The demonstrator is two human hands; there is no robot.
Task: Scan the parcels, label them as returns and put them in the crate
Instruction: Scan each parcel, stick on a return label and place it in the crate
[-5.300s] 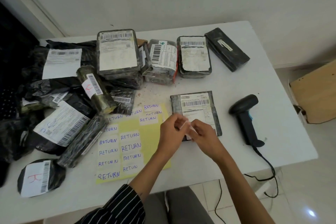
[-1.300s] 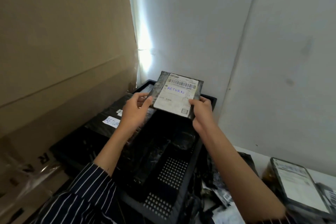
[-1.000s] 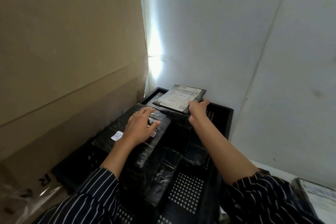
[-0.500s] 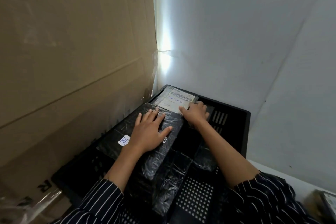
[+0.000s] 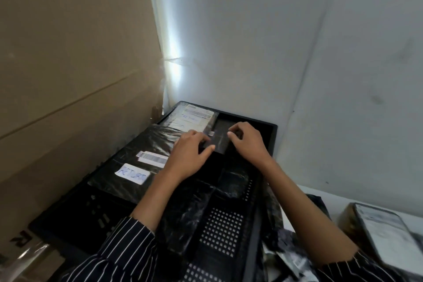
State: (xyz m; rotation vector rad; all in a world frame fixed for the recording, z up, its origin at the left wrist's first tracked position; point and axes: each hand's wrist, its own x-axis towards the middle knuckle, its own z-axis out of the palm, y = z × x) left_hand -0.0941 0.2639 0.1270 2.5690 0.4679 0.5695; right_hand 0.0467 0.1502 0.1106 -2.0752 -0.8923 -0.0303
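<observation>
1. Room: white wall (image 5: pixel 251 41) behind, cardboard box (image 5: pixel 68 64) at left, white table (image 5: pixel 320 197) at lower right.
2. One black crate (image 5: pixel 273 135) between box and table.
3. Two parcels marked RETURN inside: labelled parcel (image 5: pixel 196 118) flat in far left corner, large black parcel (image 5: pixel 137 167) nearer.
4. Two hands: left hand (image 5: pixel 190 155) resting on black wrapping, fingers together, thumb apart; right hand (image 5: pixel 247 142) with curled fingers, grip not discernible.
</observation>
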